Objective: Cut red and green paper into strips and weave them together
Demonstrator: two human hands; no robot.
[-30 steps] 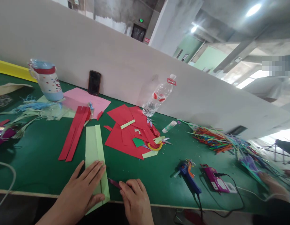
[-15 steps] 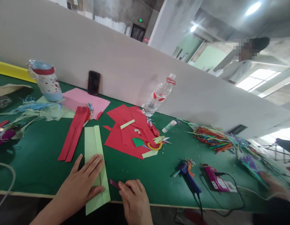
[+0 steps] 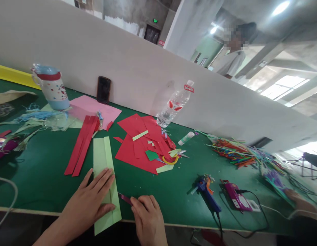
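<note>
Head view: a person [image 3: 234, 63] has moved left beyond the partition [image 3: 137, 68]. Near it, flask [image 3: 54, 89] — contents hidden — and clear bottle [image 3: 175, 102]; red paper [image 3: 129, 148] lies closer. Left hand [image 3: 90, 198] rests flat on green paper [image 3: 102, 152] at the table [image 3: 45, 184] edge; right hand [image 3: 150, 218] grips a purple tool [image 3: 126, 199].

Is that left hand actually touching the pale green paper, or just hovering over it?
Touching: the head view shows the left hand laid palm-down on the pale green paper, with no visible gap.
</note>
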